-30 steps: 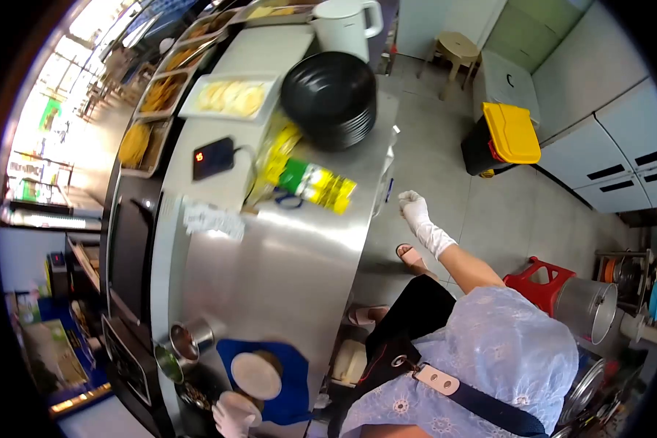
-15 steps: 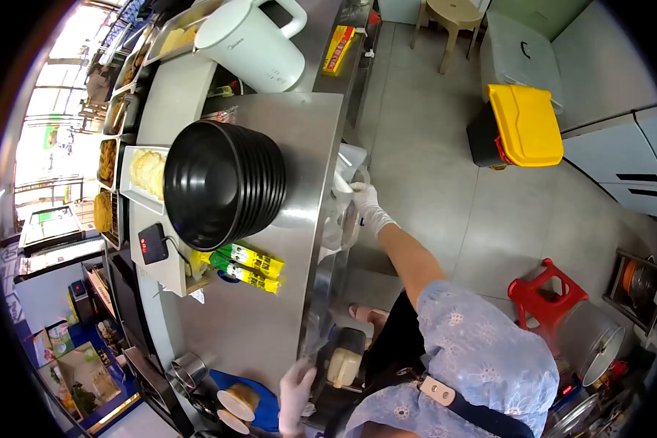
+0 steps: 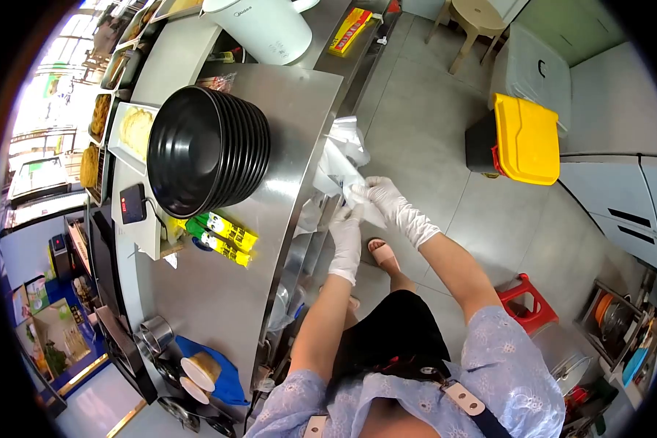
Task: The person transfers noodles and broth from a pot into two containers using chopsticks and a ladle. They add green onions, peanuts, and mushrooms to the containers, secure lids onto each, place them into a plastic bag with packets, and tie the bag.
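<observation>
White gloves cover both of my hands, which are close together beyond the counter's edge. My left hand (image 3: 346,235) has its fingers closed on the lower part of a white plastic bag (image 3: 337,162). Just to its right, my right hand (image 3: 387,200) pinches the same thin white plastic. The bag hangs beside the steel counter (image 3: 290,160), and its folds hide some of my fingertips. On the counter to the left stands a stack of black bowls (image 3: 208,152), tipped on its side, with yellow-green packets (image 3: 223,237) near it.
A white kettle (image 3: 264,31) and a yellow-red box (image 3: 350,31) lie at the top. The yellow-lidded bin (image 3: 525,139) stands on the floor at the right, above a red stool (image 3: 531,303). Metal cups (image 3: 155,334) sit at the counter's lower left.
My left hand has moved up from the lower counter edge to the white plastic beside my right hand. The view has shifted, and more of the bag shows above the edge.
</observation>
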The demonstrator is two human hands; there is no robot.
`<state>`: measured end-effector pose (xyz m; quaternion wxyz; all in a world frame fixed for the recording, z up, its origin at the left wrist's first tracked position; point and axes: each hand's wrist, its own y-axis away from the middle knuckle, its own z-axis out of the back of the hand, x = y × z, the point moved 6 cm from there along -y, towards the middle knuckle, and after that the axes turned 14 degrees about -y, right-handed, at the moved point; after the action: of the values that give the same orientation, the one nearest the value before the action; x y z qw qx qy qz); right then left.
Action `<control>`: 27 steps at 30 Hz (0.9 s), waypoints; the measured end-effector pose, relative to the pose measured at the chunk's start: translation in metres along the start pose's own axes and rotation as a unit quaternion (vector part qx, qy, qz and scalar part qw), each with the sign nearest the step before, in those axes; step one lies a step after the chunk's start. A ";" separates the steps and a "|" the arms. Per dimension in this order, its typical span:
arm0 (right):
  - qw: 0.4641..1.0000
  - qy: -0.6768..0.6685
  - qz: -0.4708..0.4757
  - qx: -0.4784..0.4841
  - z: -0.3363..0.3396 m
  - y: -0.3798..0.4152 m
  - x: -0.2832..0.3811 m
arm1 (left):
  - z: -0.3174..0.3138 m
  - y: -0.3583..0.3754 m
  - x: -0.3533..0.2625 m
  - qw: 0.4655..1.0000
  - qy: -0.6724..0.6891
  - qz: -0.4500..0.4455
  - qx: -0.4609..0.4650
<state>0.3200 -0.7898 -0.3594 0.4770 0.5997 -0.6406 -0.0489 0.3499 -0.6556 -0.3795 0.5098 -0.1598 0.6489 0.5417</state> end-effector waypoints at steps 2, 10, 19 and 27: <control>0.999 0.036 0.011 -0.009 0.008 -0.005 0.001 | 0.011 0.004 0.001 0.998 0.049 -0.004 -0.034; 0.978 0.116 0.139 -0.105 0.036 0.001 0.025 | 0.070 0.010 -0.013 0.998 -0.050 0.005 0.043; 0.943 0.160 0.263 -0.125 0.010 0.061 0.008 | 0.084 0.032 -0.058 0.992 -0.123 -0.008 -0.036; 0.862 0.430 0.171 -0.209 0.027 0.064 -0.012 | 0.100 0.033 -0.062 0.980 -0.172 -0.079 -0.069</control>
<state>0.2533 -0.7763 -0.3403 0.8200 0.3283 -0.4396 0.1633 0.4001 -0.5788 -0.2993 0.6425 -0.1497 0.4982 0.5627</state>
